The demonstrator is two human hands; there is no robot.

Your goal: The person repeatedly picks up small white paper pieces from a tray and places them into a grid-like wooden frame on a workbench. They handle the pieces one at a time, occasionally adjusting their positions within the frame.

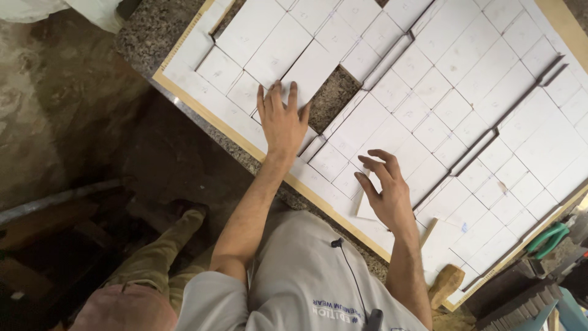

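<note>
Fingers: I see my left hand (pixel 282 118) pressed flat on white tiles (pixel 309 70); right hand (pixel 384 191) spread, hovering.
Around: green pliers (pixel 547 238), granite gap (pixel 332 98), wooden handle (pixel 446 284).

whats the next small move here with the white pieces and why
Probably slide the white piece under the left hand toward the bare granite gap beside it. That hand lies flat on it, the gap breaks the layout, and the right hand hovers open above pieces nearer the wooden edge.
</note>
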